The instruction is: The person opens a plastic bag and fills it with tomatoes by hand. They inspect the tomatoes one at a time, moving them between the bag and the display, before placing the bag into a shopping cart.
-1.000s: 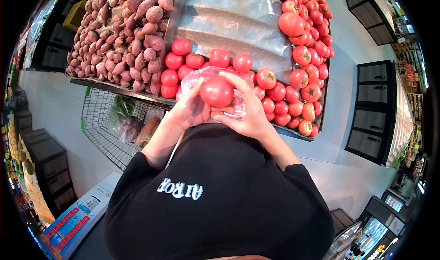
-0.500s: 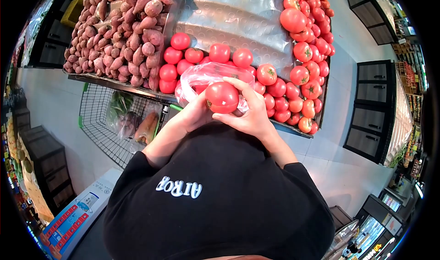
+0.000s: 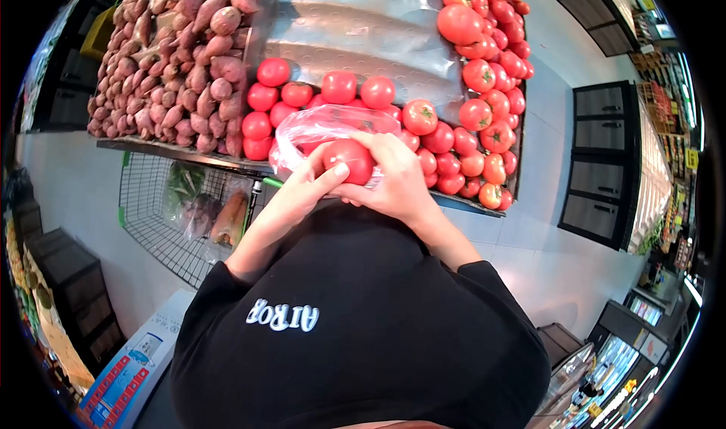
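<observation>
A large red tomato [image 3: 349,159] is held between both hands in front of my chest. My left hand [image 3: 308,186] is closed on its left side, with the thumb pressed against the front. My right hand [image 3: 395,178] wraps round the right side, fingers over the top. A clear plastic bag [image 3: 314,123] bunches just behind the tomato and against the hands; how it is gripped is hidden. Beyond the bag, loose tomatoes [image 3: 339,87] line the near edge of the display.
Sweet potatoes [image 3: 181,74] are heaped at the left, beside a bare grey liner [image 3: 363,28]. More tomatoes [image 3: 495,100] run up the right side. A wire shopping cart [image 3: 151,202] with bagged vegetables [image 3: 231,217] stands at my left. A blue-and-white scale [image 3: 128,376] is at lower left.
The left thumb has moved onto the front of the tomato, and the right hand now covers more of it. The view has shifted, so the display sits further left.
</observation>
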Tool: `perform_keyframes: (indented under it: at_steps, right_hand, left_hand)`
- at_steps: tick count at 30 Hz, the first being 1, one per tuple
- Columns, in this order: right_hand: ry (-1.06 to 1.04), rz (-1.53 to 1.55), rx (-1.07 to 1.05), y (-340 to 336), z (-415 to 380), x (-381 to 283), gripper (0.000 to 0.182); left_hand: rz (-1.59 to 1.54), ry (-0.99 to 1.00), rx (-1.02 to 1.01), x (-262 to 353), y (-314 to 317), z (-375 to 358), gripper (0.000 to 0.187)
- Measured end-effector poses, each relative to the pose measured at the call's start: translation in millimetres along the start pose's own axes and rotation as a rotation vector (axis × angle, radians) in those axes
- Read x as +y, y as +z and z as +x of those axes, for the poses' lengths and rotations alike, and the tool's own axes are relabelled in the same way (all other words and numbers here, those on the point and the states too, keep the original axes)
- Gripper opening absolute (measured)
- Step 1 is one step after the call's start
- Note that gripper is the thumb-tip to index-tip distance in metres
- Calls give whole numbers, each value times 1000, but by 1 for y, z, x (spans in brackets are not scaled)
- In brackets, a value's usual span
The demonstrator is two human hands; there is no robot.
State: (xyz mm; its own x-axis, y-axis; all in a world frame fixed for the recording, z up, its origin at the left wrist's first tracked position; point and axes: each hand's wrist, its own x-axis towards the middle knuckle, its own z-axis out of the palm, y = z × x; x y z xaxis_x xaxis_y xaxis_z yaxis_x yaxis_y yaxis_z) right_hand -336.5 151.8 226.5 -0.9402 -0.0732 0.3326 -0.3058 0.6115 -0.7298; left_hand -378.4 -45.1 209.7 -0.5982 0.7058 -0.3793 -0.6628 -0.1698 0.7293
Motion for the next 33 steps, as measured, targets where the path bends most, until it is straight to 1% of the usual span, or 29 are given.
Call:
perform_keyframes:
  at_steps: [1, 2, 3, 6, 7, 10, 11, 13, 14, 15, 16, 17, 18, 19, 20, 22, 23, 26, 27, 30, 31, 33]
  right_hand:
    - [-27, -49, 4, 2, -1, -1, 67]
    - [-57, -97, 7, 4, -1, -1, 66]
    - [-61, -115, -26, 5, -2, 2, 66]
    - [-96, 53, -128, 0, 1, 10, 68]
    - [-15, 98, -214, -4, -1, 12, 66]
    - [213, 131, -238, -18, 1, 26, 63]
    - [330, 112, -168, -23, 3, 35, 65]
    - [396, -121, 66, -32, 3, 66, 68]
    - [551, -218, 84, -42, 8, 74, 71]
    - [500, -405, 153, -45, 5, 99, 75]
    - [460, -500, 213, -49, 2, 123, 77]
    - [470, -578, 224, -56, 3, 137, 77]
    - [430, -598, 237, -60, 1, 154, 76]
    - [438, -615, 200, -66, 2, 159, 74]
    - [445, -631, 161, -70, 4, 163, 73]
    - [363, -677, 116, -74, 5, 170, 71]
    - [382, -683, 81, -73, 6, 172, 68]
    - [327, -817, 10, -70, 7, 179, 67]
    - [317, -840, 2, -68, 5, 184, 67]
    - [283, -909, -22, -61, -1, 194, 65]
    - [271, -907, -32, -60, -4, 192, 62]
    - [283, -850, -8, -59, -9, 186, 60]
  left_hand:
    - [0, 67, 96, -6, 4, 4, 57]
    - [16, 68, 129, -7, 7, 6, 56]
    - [4, 39, 121, -8, 7, 7, 57]
    - [-10, -4, 122, -14, 11, 11, 58]
    - [-10, -10, 128, -17, 11, 12, 59]
    - [-41, -182, -83, -17, -8, 16, 57]
    - [-4, -61, -101, -18, -4, 12, 49]
    - [132, 8, -115, -11, -5, 9, 46]
    - [200, 45, -120, -10, -7, 8, 44]
    - [292, 107, -60, -15, -13, 8, 39]
    - [393, 148, -11, -16, -14, 9, 39]
    - [495, 186, 40, -16, -16, 9, 38]
    - [598, 223, 94, -16, -18, 10, 37]
    - [814, 242, 155, -6, -15, 6, 36]
    - [988, 343, 211, -7, -18, 6, 36]
    - [1339, 543, 320, -11, -26, 9, 37]
    - [1445, 616, 359, -11, -27, 10, 37]
    - [1497, 500, 207, -15, -39, 10, 36]
    - [1474, 567, 193, -17, -39, 9, 30]
    - [1476, 481, 119, -14, -39, 5, 22]
    - [1474, 497, 93, -8, -33, 2, 16]
    - [1449, 497, 74, -8, -34, 0, 16]
